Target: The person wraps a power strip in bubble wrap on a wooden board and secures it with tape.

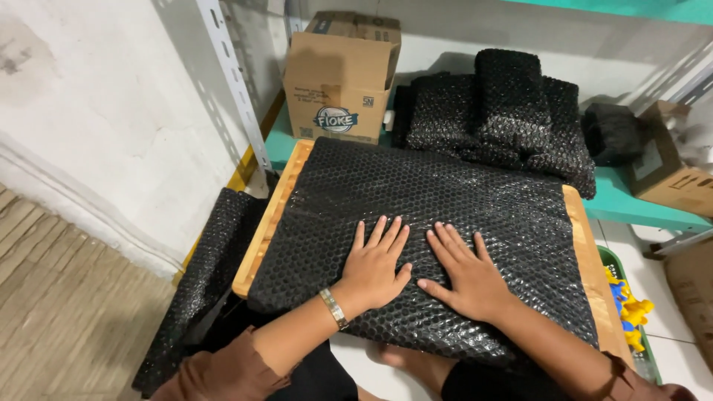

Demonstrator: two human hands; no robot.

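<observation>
Both hands lie flat and open, fingers spread, holding nothing: the left hand (375, 261) and the right hand (464, 272) press palm-down side by side, nearly touching at the thumbs, on a black bubble-wrap sheet (423, 215). A metal bracelet (334, 309) sits on the left wrist.

That sheet is right under both palms, draped over a wooden board (269, 223) whose pale edge shows to the left of the left hand and again as a strip to the right of the right hand. Under the palms and beyond the fingertips the sheet looks smooth and flat. Its near edge, below the wrists, hangs over the board; no fold, tape or item to be wrapped is visible on it. Judging by this, the laying-out and smoothing of the sheet looks about done, while any wrapping on top of it has not begun.

Beyond the fingertips, on a teal shelf (631, 206), stand 1 open cardboard box (338, 82) and a pile of black bubble-wrapped bundles (505, 111), which reads as finished pieces. Left of the left forearm a roll of black bubble wrap (200, 289) leans toward the floor. Right of the right forearm, a green tray holds yellow and blue plastic pieces (627, 308), apart from both hands.
</observation>
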